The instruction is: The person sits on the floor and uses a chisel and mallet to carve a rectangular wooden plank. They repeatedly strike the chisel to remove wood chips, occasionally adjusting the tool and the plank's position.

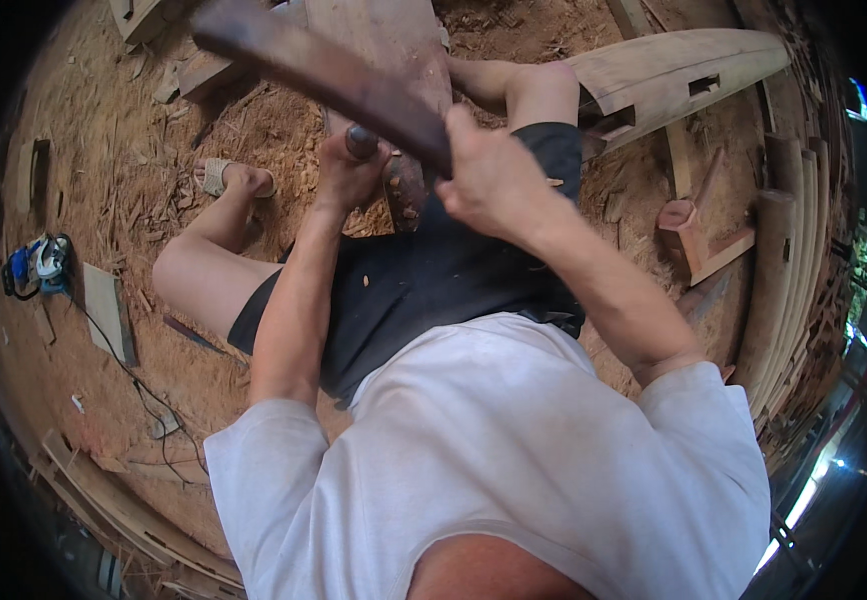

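My right hand (499,185) is closed round the near end of a long dark wooden mallet (324,80), which slants up to the left across the work and is slightly blurred. Below the mallet, my left hand (347,175) wraps round an upright chisel (361,141). Only the round, dark end of its handle shows; the blade is hidden. Between my legs runs a broad wooden beam (379,30), partly covered by the mallet. A dark recess with pale chips (404,195) lies in the wood between my hands.
A shaped timber with cut slots (694,85) lies at the far right. Nearer are a reddish wood block (682,235) and stacked poles (769,290). At left, a blue power tool (42,264) trails a cord past a flat board (111,312). Shavings cover the ground.
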`<state>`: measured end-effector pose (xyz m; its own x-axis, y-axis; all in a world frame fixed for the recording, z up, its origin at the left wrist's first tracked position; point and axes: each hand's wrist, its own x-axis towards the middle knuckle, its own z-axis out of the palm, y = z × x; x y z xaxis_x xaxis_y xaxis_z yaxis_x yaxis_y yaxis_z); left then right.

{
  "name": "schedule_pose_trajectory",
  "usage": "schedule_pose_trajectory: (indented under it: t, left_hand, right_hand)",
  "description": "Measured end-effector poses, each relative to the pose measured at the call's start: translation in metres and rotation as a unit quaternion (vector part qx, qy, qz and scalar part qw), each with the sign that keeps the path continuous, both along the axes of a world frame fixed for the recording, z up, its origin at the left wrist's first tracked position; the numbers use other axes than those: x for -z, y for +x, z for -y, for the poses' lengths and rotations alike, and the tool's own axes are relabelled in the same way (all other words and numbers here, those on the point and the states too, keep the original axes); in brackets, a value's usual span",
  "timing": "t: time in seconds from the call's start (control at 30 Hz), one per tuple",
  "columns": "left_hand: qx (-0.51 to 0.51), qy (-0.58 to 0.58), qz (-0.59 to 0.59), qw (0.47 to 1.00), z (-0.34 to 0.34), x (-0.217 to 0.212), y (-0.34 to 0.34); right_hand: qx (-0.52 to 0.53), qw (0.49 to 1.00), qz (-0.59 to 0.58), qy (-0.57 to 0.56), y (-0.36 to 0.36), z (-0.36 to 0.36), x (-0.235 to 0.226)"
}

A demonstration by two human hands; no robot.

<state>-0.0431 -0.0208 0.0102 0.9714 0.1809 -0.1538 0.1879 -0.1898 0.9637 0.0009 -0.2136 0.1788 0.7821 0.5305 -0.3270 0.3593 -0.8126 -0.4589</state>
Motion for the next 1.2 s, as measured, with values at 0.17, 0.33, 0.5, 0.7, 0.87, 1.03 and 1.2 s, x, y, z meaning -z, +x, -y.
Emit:
schedule_pose_trajectory:
  t: [0.17, 0.33, 0.5, 0.7, 0.87, 1.03, 1.2]
  left_hand:
    - [-0.032, 0.038, -0.017, 0.999, -0.007, 0.016, -0.004]
    - [-0.05, -0.01, 0.058, 0.997, -0.017, 0.023, -0.004]
    - [-0.075, -0.069, 0.013, 0.995, -0.007, 0.017, -0.006]
    - [-0.065, -0.017, -0.021, 0.998, -0.014, 0.017, -0.012]
    - [-0.038, -0.049, 0.076, 0.995, -0.006, 0.017, -0.014]
    - [-0.072, -0.06, 0.022, 0.995, -0.005, 0.02, -0.015]
    - [-0.082, -0.006, 0.019, 0.996, -0.021, 0.029, -0.02]
  right_hand:
    - [0.008, 0.997, -0.062, -0.04, 0.0, -0.006, 0.007]
    - [0.019, 0.996, -0.023, 0.084, 0.006, 0.005, -0.011]
    - [-0.044, 0.994, -0.017, -0.103, -0.006, -0.012, 0.006]
    - [0.012, 0.997, -0.061, 0.056, -0.002, 0.002, -0.002]
    - [0.027, 0.996, 0.051, 0.062, -0.007, -0.001, -0.012]
    - [-0.028, 0.997, -0.047, -0.05, -0.009, -0.011, 0.0]
    - [0.026, 0.998, -0.047, 0.031, -0.004, 0.009, -0.007]
